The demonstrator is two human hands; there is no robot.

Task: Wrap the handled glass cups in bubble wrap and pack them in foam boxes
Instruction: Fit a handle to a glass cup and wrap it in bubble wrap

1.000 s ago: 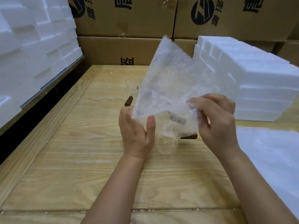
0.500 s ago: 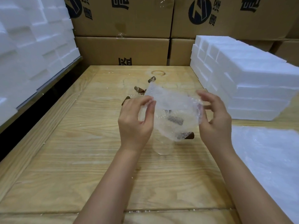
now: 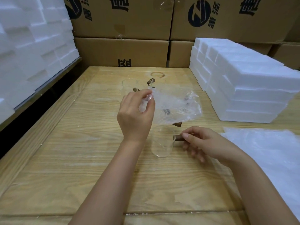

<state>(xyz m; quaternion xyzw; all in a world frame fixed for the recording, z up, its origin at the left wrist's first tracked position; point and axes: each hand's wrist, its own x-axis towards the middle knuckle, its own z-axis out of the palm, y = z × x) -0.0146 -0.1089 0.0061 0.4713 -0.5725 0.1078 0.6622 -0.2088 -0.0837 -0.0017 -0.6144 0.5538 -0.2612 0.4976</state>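
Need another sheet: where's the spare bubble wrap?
Head view, right side: the flat whitish bubble-wrap pile lies just right of the right hand, nearer than the white foam boxes.

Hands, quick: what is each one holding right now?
Left hand: closed, pinching an edge of the bubble wrap sheet.
Right hand: closed, grip on the brown handle of the nearest glass cup.

single head cam, wide-angle, looks fwd & down over table, close above it, cartons at far end
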